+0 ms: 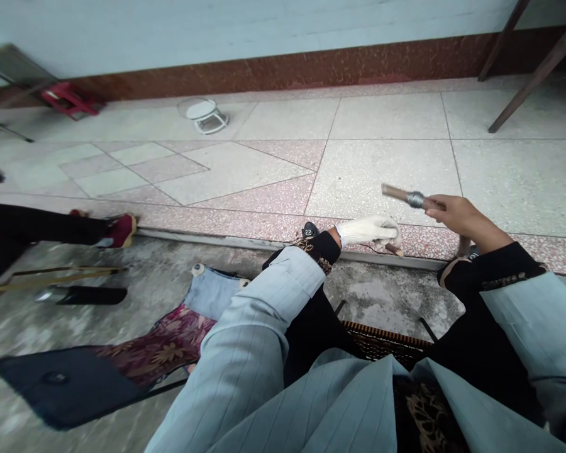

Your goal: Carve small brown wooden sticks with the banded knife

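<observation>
My left hand [370, 231], in a white glove, is curled closed low against the floor step [245, 241], with the tip of a small brownish object [395, 250] showing under its fingers. My right hand [462, 217], bare, is closed on a brown wooden-handled tool with a grey metal band [408, 196] that points left, above and to the right of the gloved hand. Both arms wear light blue sleeves over black cuffs. What the tool's far end is like is blurred.
Another person's dark-trousered leg and red shoe [121, 229] stretch in from the left. A floral and dark cloth bundle [122, 358] lies on the concrete. A white round stand [207, 116], a red stool [68, 99] and wooden table legs [528, 69] stand by the wall.
</observation>
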{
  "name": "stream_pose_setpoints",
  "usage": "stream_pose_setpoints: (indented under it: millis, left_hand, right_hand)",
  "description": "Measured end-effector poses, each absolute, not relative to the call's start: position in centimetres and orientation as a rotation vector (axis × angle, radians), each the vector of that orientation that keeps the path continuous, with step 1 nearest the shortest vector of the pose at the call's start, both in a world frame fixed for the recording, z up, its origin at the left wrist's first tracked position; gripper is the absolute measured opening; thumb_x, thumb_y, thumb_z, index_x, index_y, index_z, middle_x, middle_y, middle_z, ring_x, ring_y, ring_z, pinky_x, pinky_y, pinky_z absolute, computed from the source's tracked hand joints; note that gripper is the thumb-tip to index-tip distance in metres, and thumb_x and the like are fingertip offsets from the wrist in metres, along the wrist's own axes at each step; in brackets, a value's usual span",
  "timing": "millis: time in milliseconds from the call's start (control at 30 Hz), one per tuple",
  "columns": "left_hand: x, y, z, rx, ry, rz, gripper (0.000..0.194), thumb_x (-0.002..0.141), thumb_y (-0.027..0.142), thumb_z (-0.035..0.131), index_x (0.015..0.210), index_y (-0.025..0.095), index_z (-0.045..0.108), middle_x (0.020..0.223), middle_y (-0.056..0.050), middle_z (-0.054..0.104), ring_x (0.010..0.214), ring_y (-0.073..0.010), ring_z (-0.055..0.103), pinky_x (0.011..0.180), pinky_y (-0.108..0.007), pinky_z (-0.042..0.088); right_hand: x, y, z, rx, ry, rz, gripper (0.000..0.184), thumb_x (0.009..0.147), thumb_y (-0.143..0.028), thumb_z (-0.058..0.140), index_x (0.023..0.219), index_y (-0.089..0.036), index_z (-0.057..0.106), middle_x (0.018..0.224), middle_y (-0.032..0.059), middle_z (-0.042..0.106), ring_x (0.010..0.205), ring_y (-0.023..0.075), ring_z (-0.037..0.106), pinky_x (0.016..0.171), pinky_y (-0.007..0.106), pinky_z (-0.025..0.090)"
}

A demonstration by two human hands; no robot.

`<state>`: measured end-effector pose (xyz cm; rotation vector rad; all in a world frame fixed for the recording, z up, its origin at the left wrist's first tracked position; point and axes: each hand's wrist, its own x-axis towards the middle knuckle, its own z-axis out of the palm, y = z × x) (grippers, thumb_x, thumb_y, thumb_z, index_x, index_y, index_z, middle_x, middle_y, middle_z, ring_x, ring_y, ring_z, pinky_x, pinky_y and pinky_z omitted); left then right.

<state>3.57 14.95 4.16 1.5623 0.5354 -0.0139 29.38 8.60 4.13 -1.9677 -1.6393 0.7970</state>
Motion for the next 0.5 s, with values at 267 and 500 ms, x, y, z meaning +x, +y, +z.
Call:
stream_pose_setpoints:
  millis: [267,500]
  left_hand:
    - [3.3,15.9,3.4,1.603,0.406,-0.054,0.022,0.086,0.033,0.067,0.075,0.014,0.067,0.066,0.0,0.062,0.051,-0.0075,0.044,0.053,-0.025,0.033]
    - [3.0,16.4,2.2,1.482,0.458,0.183,0.034,0.092,0.046,0.063,0.089,0.013,0.067,0.067,0.0,0.06,0.058,-0.0094,0.054,0.06,-0.025,0.043]
  right_hand:
    - [30.0,7.5,5.2,-1.327,-2.223,1.839,0.043,0.081,-0.049,0.073,0.117,-0.026,0.08,0.107,0.0042,0.076,0.095,0.0253,0.068,0.082,0.033,0.05]
    - [29.3,7.0,7.1,-1.302,-1.774,1.68,0.051,0.081,-0.047,0.077,0.127,-0.024,0.075,0.089,0.0035,0.067,0.076,0.0161,0.059,0.071,0.03,0.047]
